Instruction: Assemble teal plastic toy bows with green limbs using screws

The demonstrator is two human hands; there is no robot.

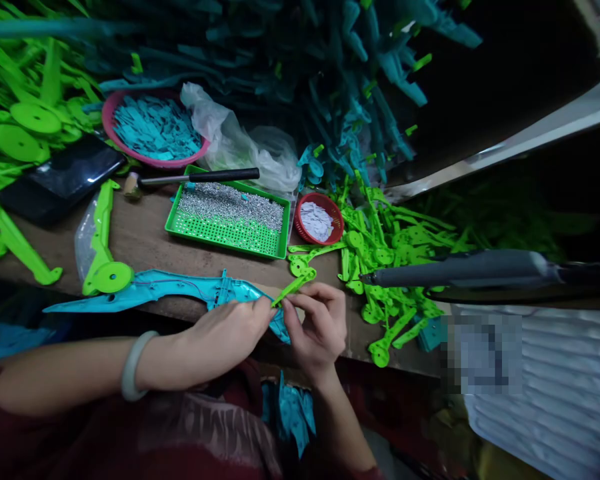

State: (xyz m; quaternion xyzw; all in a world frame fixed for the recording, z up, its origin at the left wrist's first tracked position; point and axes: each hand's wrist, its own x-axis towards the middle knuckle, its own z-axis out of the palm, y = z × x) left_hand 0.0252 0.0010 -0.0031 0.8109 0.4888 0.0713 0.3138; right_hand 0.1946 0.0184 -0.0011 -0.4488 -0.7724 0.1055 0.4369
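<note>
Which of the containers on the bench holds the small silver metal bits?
The green rectangular tray; the pink bowl holds teal pieces, the small red basket white ones.

A small assembly workshop for plastic toys, seen from above a worn wooden surface [145, 240]. Heaps of identical moulded parts crowd it: bright green plastic arms [395, 247] on the right and left, dark teal pieces [330, 73] piled high at the back. A green tray [229, 215] holds a mass of small silver metal pins, a pink bowl [153, 128] holds flat teal pieces, and a small red basket [319, 219] holds white bits. A hammer [190, 179] lies by the tray, and a grey powered hand tool [460, 270] hangs at the right.
</note>
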